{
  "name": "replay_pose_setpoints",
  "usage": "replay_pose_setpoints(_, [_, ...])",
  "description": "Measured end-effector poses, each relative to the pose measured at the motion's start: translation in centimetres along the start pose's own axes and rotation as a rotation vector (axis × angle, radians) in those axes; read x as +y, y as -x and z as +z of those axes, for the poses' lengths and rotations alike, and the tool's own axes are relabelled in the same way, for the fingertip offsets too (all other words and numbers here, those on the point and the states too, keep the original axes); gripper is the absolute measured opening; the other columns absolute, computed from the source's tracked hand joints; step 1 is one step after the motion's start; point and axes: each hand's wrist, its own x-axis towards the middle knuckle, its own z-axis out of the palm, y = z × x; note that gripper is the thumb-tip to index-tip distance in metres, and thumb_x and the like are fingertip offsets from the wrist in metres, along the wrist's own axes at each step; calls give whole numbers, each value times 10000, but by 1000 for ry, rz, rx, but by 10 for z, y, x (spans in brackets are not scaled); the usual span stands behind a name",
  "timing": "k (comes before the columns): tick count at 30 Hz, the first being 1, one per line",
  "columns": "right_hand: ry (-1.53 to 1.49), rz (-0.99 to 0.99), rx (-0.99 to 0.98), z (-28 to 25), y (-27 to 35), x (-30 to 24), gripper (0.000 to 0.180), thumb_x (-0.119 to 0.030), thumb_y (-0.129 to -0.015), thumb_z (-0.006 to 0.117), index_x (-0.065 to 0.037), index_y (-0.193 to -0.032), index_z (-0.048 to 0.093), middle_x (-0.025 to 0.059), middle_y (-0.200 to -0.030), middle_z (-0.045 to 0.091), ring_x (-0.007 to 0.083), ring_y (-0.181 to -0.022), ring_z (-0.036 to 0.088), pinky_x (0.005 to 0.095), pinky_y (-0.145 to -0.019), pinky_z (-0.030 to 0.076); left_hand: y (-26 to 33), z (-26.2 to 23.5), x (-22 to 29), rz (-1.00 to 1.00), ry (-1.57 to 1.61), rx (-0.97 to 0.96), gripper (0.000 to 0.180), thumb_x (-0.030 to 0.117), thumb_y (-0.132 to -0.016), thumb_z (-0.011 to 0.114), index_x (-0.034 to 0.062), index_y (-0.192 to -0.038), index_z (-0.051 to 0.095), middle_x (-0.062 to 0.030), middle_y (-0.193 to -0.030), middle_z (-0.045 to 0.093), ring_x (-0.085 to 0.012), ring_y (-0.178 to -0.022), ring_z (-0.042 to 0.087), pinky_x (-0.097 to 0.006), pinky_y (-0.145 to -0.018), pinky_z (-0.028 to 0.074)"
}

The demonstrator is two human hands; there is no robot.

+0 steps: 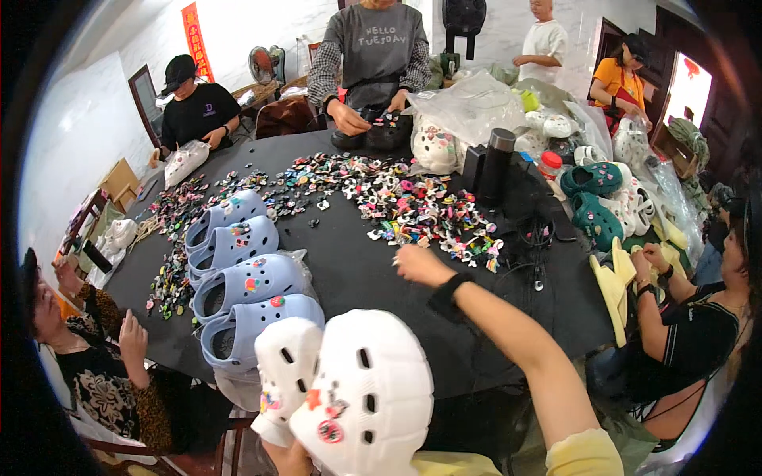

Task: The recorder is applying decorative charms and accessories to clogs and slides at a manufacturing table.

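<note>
My left hand (287,460) holds a white clog shoe (367,393) from below, low in the view; small coloured charms are fixed on its toe. A second white clog (284,366) lies against it on the left. My right hand (419,264), with a black wristband, reaches out over the black table (357,278) to the near edge of a heap of small coloured shoe charms (413,208). Its fingers are bunched at the charms; I cannot see whether they pinch one.
Several pale blue clogs (246,285) sit in a row at left. Green clogs (594,198), white clogs, plastic bags and a dark flask (498,163) crowd the right side. Other people sit or stand around the table, one across handling black shoes (373,131).
</note>
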Motion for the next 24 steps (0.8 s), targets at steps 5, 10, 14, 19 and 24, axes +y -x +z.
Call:
replay_pose_setpoints(5, [-926,542,272,-63,27,54,349,-322,-914,420,-11,-1050,502,74,-890,605,156,-744,590,286,-622,460,-11,38,8,86,-229,-226,328,2,-674,608,-46,-994,558,-109,-909,612,-229,-830,583,-332,-740,447])
replay_pose_setpoints(10, [-1025,490,440,-75,53,105,433,-312,-906,461,-1,-1207,463,68,-1127,551,163,-1031,530,291,-822,406,-50,90,3,343,-369,-445,290,34,-682,615,-16,-967,594,-142,-912,620,-272,-858,599,-350,-780,449])
replay_pose_setpoints(14, [-1073,502,462,-81,65,70,369,-301,-908,454,-13,-1132,506,82,-1010,601,164,-901,587,281,-776,440,-91,97,-15,198,-458,-528,307,129,-698,620,-43,-951,595,-173,-892,623,-272,-844,610,-351,-752,459])
replay_pose_setpoints(19, [-1195,509,429,-96,93,36,239,-260,-914,439,-48,-978,528,25,-802,600,88,-655,574,220,-596,457,-120,123,6,-100,-846,-879,508,326,-675,648,-98,-939,557,-238,-836,593,-312,-807,590,-357,-727,451])
replay_pose_setpoints(24, [-1138,471,306,-103,121,-4,222,-218,-921,424,-54,-1033,525,5,-775,567,57,-633,516,192,-577,436,-110,105,14,25,-834,-969,701,410,-698,700,-99,-1113,456,-264,-1055,519,-363,-990,514,-372,-838,419])
